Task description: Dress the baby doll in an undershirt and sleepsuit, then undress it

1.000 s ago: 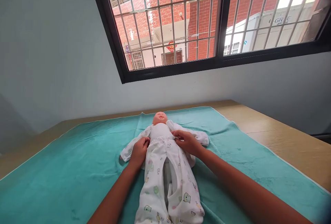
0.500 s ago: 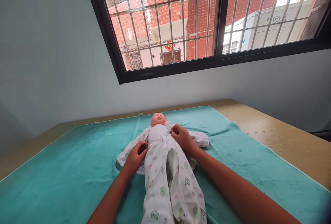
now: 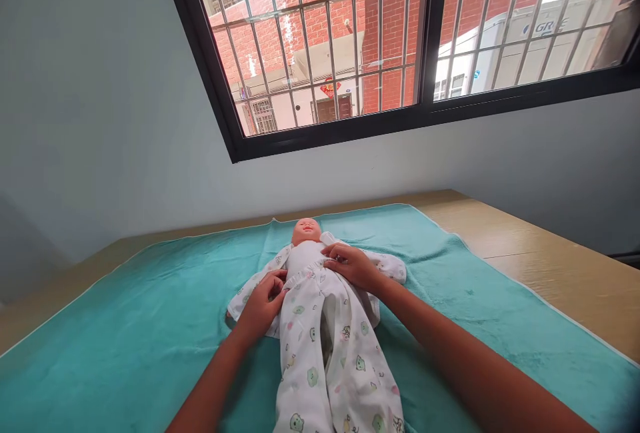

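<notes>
One bald doll [image 3: 302, 256] in printed white cloth trousers [image 3: 300, 346] lies on a turquoise plush towel [image 3: 150, 306] over a wooden table [image 3: 530, 236], beneath a barred, black-framed window [image 3: 325, 136] in a grey wall [image 3: 100, 120], left hand [image 3: 261, 301] and right hand [image 3: 354, 265] bent-fingered at the waistband [image 3: 306, 274], whether gripping I cannot tell.

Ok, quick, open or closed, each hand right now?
Left hand: half-curled at the printed pants, grip unclear.
Right hand: half-curled at their waistband, grip unclear.
</notes>
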### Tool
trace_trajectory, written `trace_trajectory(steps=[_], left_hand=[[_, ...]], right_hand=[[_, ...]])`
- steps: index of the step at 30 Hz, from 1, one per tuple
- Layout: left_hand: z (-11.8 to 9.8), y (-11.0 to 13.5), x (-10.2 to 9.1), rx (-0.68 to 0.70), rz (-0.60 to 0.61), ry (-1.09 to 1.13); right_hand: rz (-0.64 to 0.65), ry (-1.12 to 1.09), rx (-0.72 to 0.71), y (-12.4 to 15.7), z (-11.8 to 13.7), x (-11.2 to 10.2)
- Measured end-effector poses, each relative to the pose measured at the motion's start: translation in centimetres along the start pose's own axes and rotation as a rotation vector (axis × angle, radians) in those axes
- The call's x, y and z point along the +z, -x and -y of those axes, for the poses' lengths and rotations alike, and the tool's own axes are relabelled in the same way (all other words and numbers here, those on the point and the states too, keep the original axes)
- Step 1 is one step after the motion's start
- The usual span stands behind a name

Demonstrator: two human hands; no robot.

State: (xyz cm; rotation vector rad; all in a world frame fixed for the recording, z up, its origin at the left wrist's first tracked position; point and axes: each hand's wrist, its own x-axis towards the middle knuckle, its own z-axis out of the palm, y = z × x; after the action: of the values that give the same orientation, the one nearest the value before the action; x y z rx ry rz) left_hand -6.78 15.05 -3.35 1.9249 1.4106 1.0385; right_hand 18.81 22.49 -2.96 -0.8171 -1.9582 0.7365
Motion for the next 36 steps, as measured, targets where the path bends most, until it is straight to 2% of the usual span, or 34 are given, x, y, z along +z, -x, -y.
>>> trace_trajectory(steps=[5,9,11,16,19,24,26,28,31,36], left_hand=[[0.2,-0.7,0.6,0.016,-0.148,-0.105],[0.3,-2.3,0.7,0.019,-0.244,-0.225],[0.3,-3.2,0.9,0.012,-0.305,-0.263],[0.5,-4.8,1.8,-0.082,-0.404,-0.210],[0.9,-4.7,2.3,-0.157,-0.437,-0.149],[0.9,-3.7,1.7,-0.138,-0.331,-0.026],[0.6,-3.1,0.9,-0.160,-0.234,0.042],[0.3,-2.5,-0.1,-0.230,-0.085,0.135],[0.5,-1.8,-1.1,-0.346,0.116,0.326],[1.5,-0.9,-1.6,-0.404,0.276,0.562]], right_hand=[[-0.066,0.092,0.049,-0.1,0.3,0.4],[-0.111,0.148,0.069,-0.2,0.1,0.7],[-0.158,0.115,0.126,-0.4,-0.4,0.8],[-0.273,-0.016,0.342,-0.7,-1.8,1.4],[-0.281,-0.042,0.359,-0.7,-1.9,1.8],[-0.206,-0.092,0.235,-0.4,-1.1,1.8],[-0.149,-0.120,0.239,-0.5,-1.0,1.1],[-0.077,-0.148,0.284,-0.8,-1.0,0.2],[0.073,-0.155,0.370,-0.9,-1.3,-1.6],[0.423,-0.219,0.524,-0.4,-0.9,-4.3]])
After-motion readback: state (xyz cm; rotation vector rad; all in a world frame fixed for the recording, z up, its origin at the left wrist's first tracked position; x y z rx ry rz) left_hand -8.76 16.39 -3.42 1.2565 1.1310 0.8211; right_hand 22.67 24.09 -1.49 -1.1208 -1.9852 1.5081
